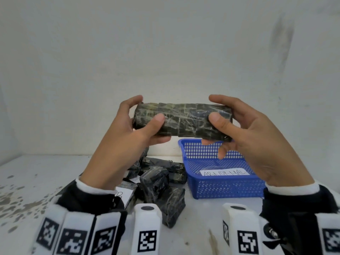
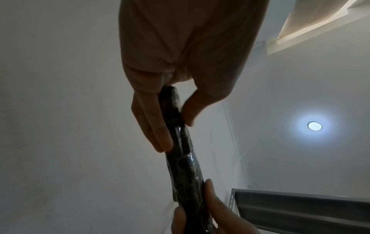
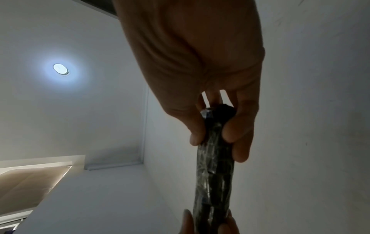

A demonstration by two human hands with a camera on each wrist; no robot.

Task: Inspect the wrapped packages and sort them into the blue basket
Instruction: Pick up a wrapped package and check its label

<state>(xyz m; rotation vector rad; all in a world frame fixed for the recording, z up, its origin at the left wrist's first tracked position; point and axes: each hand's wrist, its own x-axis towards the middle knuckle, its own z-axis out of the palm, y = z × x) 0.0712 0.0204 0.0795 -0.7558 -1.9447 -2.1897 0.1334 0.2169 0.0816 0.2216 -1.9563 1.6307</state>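
Hands: left hand (image 1: 128, 133) and right hand (image 1: 246, 131) grip the wrapped package (image 1: 182, 120) by its ends.
Basket: blue basket (image 1: 226, 186) sits just below the right hand.
Risk: the glossy wrap looks slippery; a loose grip could drop the package onto the pile (image 1: 161, 183).

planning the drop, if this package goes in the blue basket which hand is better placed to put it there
Right hand, probably: it grips the package end directly above the blue basket; the left hand is over the pile.

I saw bare hands, black sleeves (image 1: 88, 197) with white cuffs (image 1: 292, 188), and white wrist mounts (image 1: 147, 230) printed with black square marker codes.
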